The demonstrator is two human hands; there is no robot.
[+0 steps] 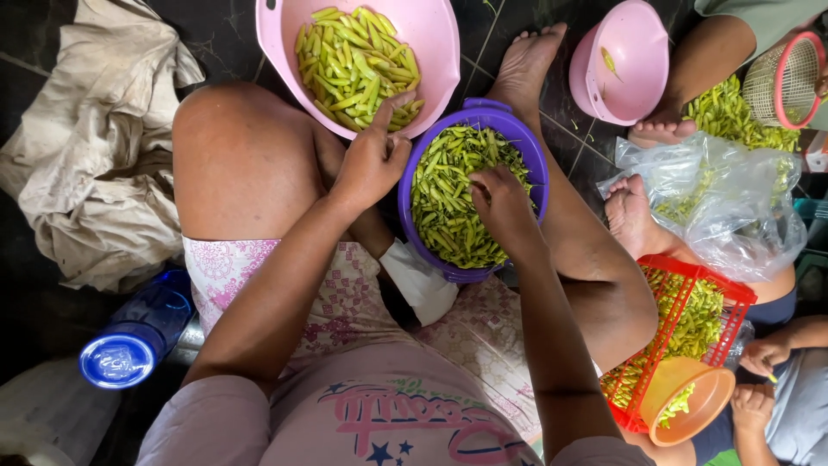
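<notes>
Seated person viewed from above, legs folded on a dark tiled floor (34, 319). Nearest the viewer, both forearms reach forward over a patterned lap. The right hand (504, 205) is plunged into the purple bowl (412, 233), which rests between the knees and is heaped with green chillies (444, 216); its fingers are curled down among the chillies, apparently closing on one or a few, though what exactly they pinch is hidden beneath the knuckles. The left hand (373, 160) sits just beyond the purple bowl's left rim, fingers bunched together with the forefinger stretched to the near rim of the pink bowl (431, 34); whether a chilli lies between the fingertips cannot be told. The pink bowl, farther off at the floor's top edge, holds a paler, yellower pile of chillies (354, 65) filling about half of it. Judged from the two piles, the sorting is partly done: a good share has passed to the pink bowl, while the purple bowl remains nearly full. At the left edge lie a crumpled cloth (86, 155) and a blue bottle (134, 336). To the right, other people work: a red basket (720, 298) of chillies with an orange bowl (690, 401), a plastic bag (733, 207), a second pink bowl (625, 60), almost empty, and a round mesh basket (785, 78).
</notes>
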